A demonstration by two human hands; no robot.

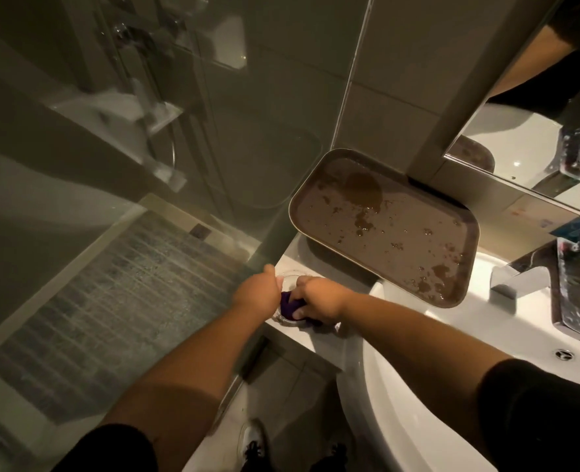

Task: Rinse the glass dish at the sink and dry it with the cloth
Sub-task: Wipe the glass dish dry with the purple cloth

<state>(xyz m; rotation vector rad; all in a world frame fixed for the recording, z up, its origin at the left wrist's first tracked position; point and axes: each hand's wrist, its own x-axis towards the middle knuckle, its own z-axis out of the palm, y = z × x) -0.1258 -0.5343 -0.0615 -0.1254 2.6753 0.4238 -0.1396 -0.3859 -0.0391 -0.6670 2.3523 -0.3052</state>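
A small clear glass dish rests on the white counter's left corner, beside the basin. My left hand grips the dish's left rim. My right hand presses a purple cloth into the dish, fingers closed around the cloth. Most of the dish is hidden under both hands; only its far rim and a bit of the near rim show.
A wet brown tray lies on the counter behind the hands, overhanging the white basin. A chrome tap stands at the right, a mirror above it. A glass shower screen borders the counter's left edge.
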